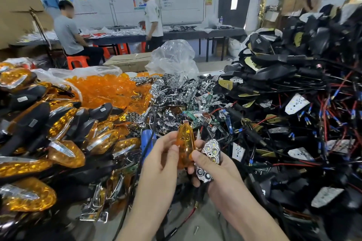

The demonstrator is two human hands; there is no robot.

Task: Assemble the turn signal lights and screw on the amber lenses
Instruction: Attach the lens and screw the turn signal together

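An amber lens (185,146), long and pointed, stands upright between my two hands at the lower middle of the view. My left hand (163,159) holds its left side with curled fingers. My right hand (210,170) pinches the lens edge with its thumb and also holds a chrome reflector with round LED cups (211,154), which lies in its fingers just right of the lens. A black part under the reflector is mostly hidden by my right hand.
Finished amber-and-black signal lights (58,139) pile up on the left. Loose amber lenses (105,90) lie behind them, chrome reflectors (176,94) in the middle, black housings with red wires (293,103) on the right. A blue-handled screwdriver (147,141) lies left of my hands. People work at far tables.
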